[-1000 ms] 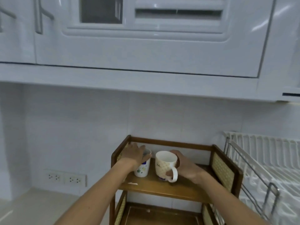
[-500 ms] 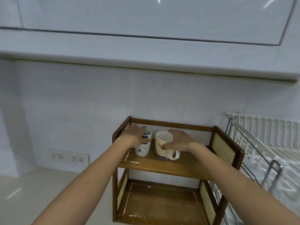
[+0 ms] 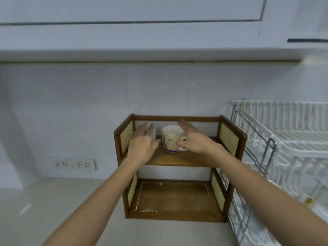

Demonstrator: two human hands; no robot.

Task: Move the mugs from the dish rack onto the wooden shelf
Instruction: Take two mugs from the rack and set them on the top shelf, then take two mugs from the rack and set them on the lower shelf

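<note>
A cream patterned mug [image 3: 170,139] stands upright on the top board of the wooden shelf [image 3: 177,159], its handle turned right. My right hand [image 3: 194,140] is just to its right, fingers stretched out and thumb close to the handle, with no grip on it. A white mug [image 3: 153,133] stands left of it, mostly hidden behind my left hand [image 3: 142,145], which is spread open in front of it. The white dish rack [image 3: 287,144] stands to the right of the shelf; I see no mugs in the visible part.
The shelf's lower board [image 3: 174,197] holds nothing. The shelf stands on a pale countertop [image 3: 53,201] against a tiled wall with two power sockets [image 3: 73,164]. White overhead cabinets [image 3: 159,32] hang above. The rack's metal frame [image 3: 266,157] stands close beside the shelf's right side.
Both hands have opened and drawn back from the two mugs, which stay on the top board. The view has tilted downwards, showing more of the countertop.
</note>
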